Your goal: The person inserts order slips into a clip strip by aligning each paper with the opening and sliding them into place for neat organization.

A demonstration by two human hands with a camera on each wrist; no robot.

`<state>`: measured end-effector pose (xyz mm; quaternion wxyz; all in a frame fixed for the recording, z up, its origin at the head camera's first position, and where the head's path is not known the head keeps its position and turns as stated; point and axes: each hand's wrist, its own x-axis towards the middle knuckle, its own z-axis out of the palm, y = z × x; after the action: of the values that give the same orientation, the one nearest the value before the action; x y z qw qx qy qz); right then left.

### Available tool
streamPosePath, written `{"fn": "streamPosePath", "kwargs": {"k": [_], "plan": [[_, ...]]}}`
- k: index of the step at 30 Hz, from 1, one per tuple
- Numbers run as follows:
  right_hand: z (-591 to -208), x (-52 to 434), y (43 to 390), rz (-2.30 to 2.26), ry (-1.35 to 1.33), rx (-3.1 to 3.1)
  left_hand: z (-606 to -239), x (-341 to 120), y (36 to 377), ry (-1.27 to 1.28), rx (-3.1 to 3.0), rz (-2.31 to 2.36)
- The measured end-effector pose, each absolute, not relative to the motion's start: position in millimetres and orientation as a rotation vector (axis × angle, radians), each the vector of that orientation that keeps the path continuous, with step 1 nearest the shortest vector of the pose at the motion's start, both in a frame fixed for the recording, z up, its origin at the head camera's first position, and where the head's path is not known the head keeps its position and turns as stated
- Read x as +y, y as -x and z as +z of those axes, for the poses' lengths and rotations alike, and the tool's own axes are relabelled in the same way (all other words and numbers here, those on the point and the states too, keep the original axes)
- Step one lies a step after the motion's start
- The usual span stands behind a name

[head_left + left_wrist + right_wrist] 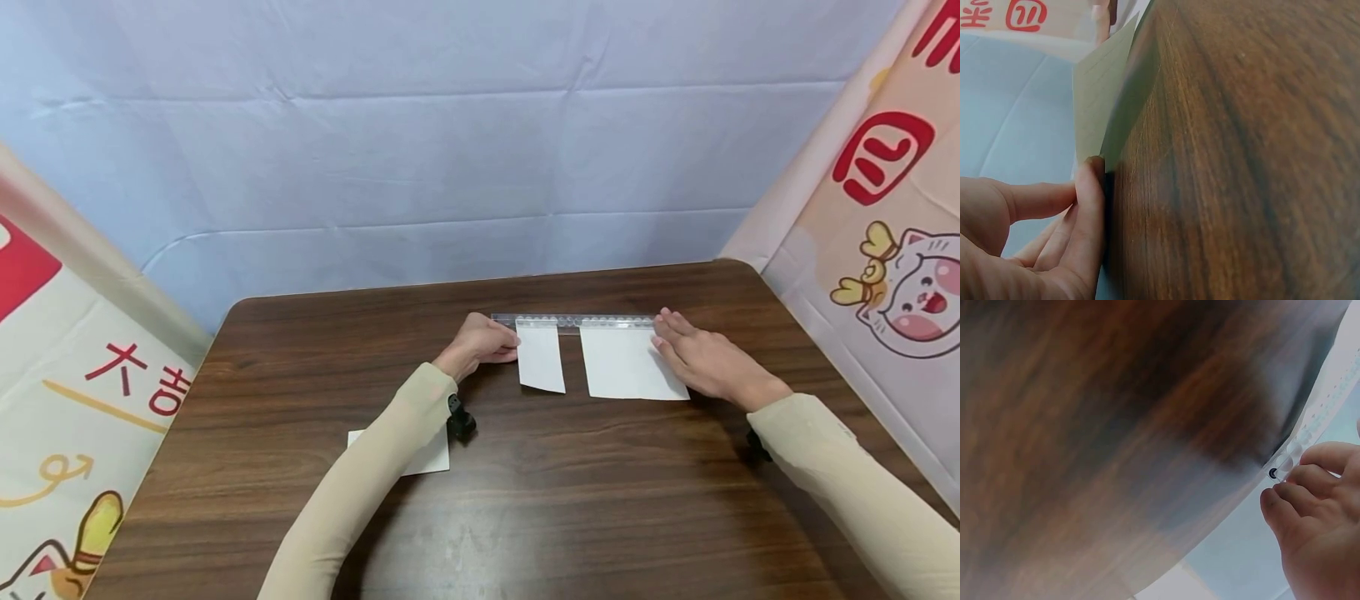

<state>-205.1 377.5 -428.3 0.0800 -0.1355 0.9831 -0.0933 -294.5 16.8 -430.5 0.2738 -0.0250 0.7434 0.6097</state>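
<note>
A clear plastic ruler (568, 323) lies across the top edges of two white papers on the table. The narrow paper strip (540, 358) is on the left, and a wider paper sheet (632, 362) is on the right with a gap between them. My left hand (480, 343) pinches the strip's left edge near the ruler's left end; in the left wrist view the thumb and index finger meet at the paper (1100, 94). With fingers extended, my right hand (708, 360) rests on the ruler's right end and the wide sheet's right edge. Its fingertips touch the ruler (1300, 444) in the right wrist view.
Another white paper (431, 454) lies on the brown wooden table (540, 517), partly hidden under the left forearm. A pale blue cloth (450, 150) hangs behind the table's far edge. Printed cloths stand at the left (90, 400) and right (892, 250).
</note>
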Motion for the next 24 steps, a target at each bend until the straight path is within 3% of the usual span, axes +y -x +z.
{"fn": "streamPosePath", "kwargs": {"k": [24], "plan": [[-429.6, 377.3, 206.8, -0.195, 0.423, 2.974, -434.2, 32.3, 294.8, 0.042, 1.986, 1.648]]}}
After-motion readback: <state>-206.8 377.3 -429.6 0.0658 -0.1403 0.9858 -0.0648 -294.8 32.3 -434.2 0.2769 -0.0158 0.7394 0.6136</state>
